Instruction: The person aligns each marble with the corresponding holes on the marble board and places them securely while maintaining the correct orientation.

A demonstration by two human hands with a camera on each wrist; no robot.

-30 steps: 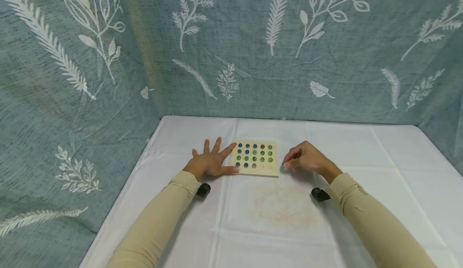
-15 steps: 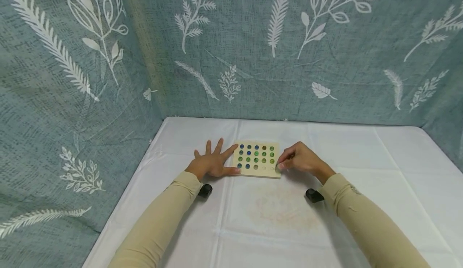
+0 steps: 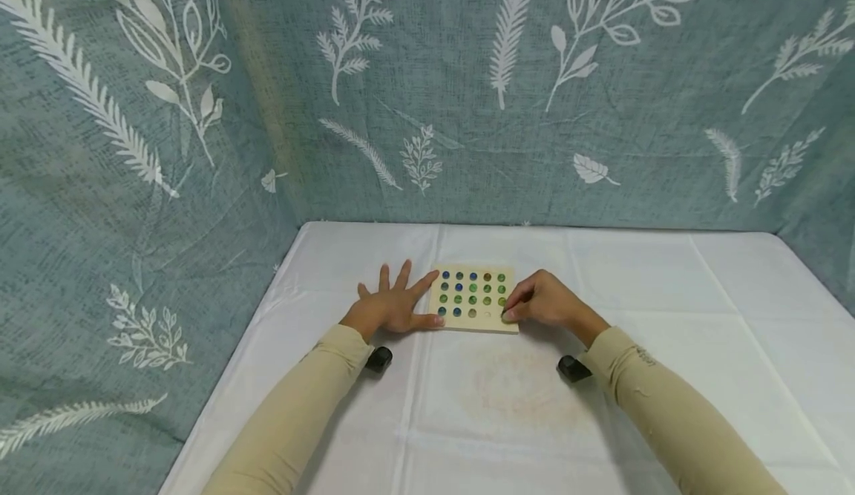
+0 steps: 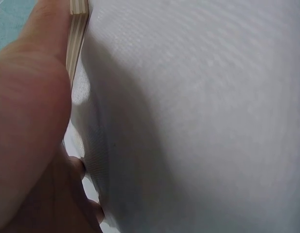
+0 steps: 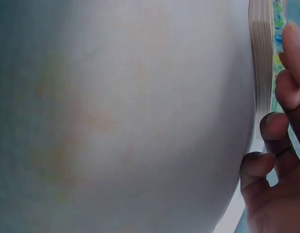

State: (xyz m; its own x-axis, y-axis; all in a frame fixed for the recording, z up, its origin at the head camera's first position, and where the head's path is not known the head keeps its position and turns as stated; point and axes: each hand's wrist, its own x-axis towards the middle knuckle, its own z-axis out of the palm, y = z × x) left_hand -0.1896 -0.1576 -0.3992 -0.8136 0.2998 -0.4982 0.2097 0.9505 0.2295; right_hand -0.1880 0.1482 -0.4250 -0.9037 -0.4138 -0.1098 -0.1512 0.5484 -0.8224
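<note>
A pale wooden board (image 3: 490, 326) lies on the table with rows of round hollows. Glass marbles (image 3: 473, 288), mostly blue and green, sit in most of them; one bare hollow (image 3: 487, 315) shows in the front row. My left hand (image 3: 392, 311) is spread flat at the board's left side, thumb and forefinger touching its edge. Over the front right corner, my right hand (image 3: 546, 303) pinches a small dark marble, mostly hidden by the fingertips. In the right wrist view the curled fingers (image 5: 275, 126) appear beside the board's layered edge (image 5: 261, 58).
A white cloth (image 3: 481, 428) with creases and a faint reddish stain covers the table. Blue-green curtains (image 3: 467, 183) with white leaf prints stand behind and to the left. A black wrist device (image 3: 573, 368) sits under the right wrist, another (image 3: 380, 360) under the left.
My right hand has moved left with the marble, from beside the board to over its front right corner. My left hand stays at the board's left edge.
</note>
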